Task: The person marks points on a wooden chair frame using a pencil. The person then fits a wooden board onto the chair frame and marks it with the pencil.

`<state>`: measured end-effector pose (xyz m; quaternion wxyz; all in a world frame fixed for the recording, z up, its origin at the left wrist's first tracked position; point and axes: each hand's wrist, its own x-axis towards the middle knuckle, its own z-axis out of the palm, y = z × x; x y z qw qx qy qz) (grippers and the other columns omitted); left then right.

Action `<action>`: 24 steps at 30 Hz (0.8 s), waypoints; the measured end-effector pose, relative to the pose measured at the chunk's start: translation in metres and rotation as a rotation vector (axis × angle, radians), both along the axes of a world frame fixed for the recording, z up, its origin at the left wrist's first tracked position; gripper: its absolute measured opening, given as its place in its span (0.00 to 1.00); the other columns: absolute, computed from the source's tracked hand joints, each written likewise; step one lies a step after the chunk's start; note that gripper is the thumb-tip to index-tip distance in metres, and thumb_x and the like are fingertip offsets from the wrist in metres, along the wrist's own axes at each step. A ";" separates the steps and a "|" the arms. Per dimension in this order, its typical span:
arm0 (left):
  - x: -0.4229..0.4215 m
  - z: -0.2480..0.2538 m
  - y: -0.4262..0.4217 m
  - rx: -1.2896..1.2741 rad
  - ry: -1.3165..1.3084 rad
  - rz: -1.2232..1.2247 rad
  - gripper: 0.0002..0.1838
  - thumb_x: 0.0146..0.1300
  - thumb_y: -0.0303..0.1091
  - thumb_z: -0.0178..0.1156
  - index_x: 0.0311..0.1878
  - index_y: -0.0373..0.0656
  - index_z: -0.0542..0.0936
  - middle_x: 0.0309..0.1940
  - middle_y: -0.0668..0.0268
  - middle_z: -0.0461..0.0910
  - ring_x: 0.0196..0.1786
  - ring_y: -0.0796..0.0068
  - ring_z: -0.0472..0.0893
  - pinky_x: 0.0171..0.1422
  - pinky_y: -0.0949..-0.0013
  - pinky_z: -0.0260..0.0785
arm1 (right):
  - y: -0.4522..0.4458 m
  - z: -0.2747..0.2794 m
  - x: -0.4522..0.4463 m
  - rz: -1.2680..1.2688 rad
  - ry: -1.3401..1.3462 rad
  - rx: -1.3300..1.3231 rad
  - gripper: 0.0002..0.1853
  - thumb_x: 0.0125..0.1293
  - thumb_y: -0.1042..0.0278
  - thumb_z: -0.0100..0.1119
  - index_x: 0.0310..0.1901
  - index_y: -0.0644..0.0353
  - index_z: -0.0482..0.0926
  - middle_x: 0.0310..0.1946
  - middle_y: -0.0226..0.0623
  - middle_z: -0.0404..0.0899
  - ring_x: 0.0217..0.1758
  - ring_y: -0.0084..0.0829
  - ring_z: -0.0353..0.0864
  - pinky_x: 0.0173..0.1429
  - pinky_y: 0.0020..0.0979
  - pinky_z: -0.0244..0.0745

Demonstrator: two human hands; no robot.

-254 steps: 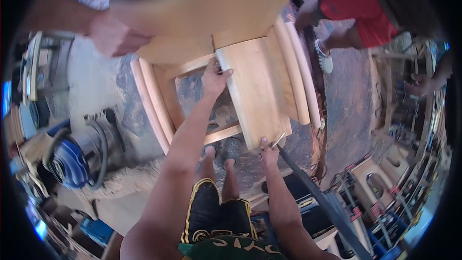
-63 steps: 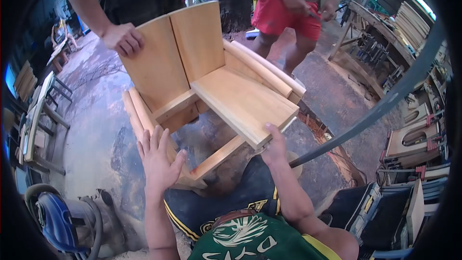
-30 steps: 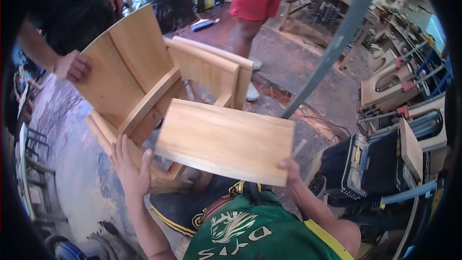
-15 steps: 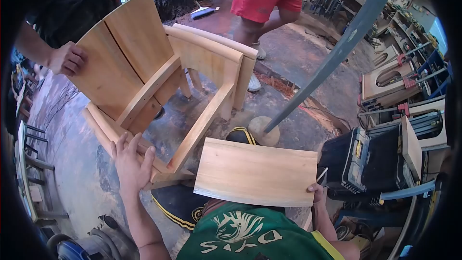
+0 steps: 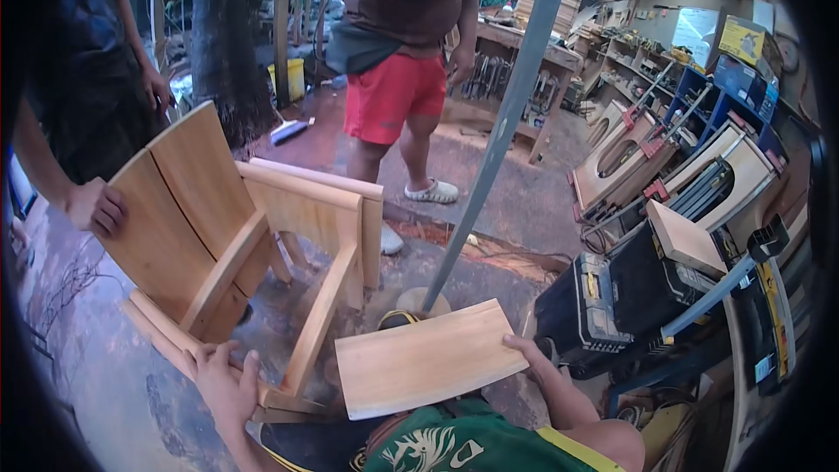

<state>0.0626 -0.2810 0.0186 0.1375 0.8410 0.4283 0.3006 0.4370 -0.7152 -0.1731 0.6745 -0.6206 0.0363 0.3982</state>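
Note:
A wooden chair frame (image 5: 322,310) without seat boards stands in front of me to the left, its slatted back turned away. My left hand (image 5: 225,383) lies over the near end of its armrest, fingers curled over the wood and thumb apart. A flat, pale wooden board (image 5: 428,358) rests above my lap. At its right edge, my right hand (image 5: 530,355) holds it with the thumb on top; the other fingers are mostly hidden. Another person's hand (image 5: 98,208) grips the outer edge of the chair back.
A slanted grey metal post (image 5: 489,149) rises just beyond the board. Black toolboxes (image 5: 581,301) stand at my right, near clamped wooden panels (image 5: 619,162). A person in red shorts (image 5: 393,100) stands behind the chair. A broom (image 5: 288,131) lies farther back.
My view has tilted up and turned right. The board has rotated, its right end swinging away from me. My left hand stays on the armrest. The standing person's upper body now shows.

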 end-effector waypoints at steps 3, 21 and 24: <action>-0.005 0.001 0.001 -0.021 -0.024 -0.006 0.20 0.58 0.47 0.70 0.44 0.39 0.87 0.37 0.54 0.81 0.54 0.52 0.78 0.85 0.43 0.43 | 0.006 0.012 0.015 0.092 -0.113 -0.162 0.34 0.66 0.48 0.70 0.63 0.70 0.76 0.52 0.43 0.84 0.52 0.34 0.85 0.59 0.35 0.79; 0.005 0.009 -0.007 -0.034 0.013 0.052 0.20 0.57 0.49 0.71 0.42 0.41 0.88 0.30 0.57 0.81 0.53 0.55 0.78 0.86 0.46 0.44 | 0.031 0.035 0.073 0.243 -0.540 -0.680 0.29 0.69 0.40 0.62 0.45 0.65 0.88 0.28 0.33 0.82 0.26 0.25 0.78 0.32 0.32 0.72; 0.004 0.003 -0.006 -0.008 0.015 0.061 0.19 0.57 0.48 0.71 0.42 0.41 0.88 0.28 0.58 0.81 0.53 0.55 0.78 0.86 0.46 0.44 | 0.041 0.047 0.069 0.212 -0.583 -0.681 0.30 0.68 0.39 0.63 0.38 0.66 0.87 0.25 0.34 0.82 0.27 0.26 0.79 0.33 0.33 0.72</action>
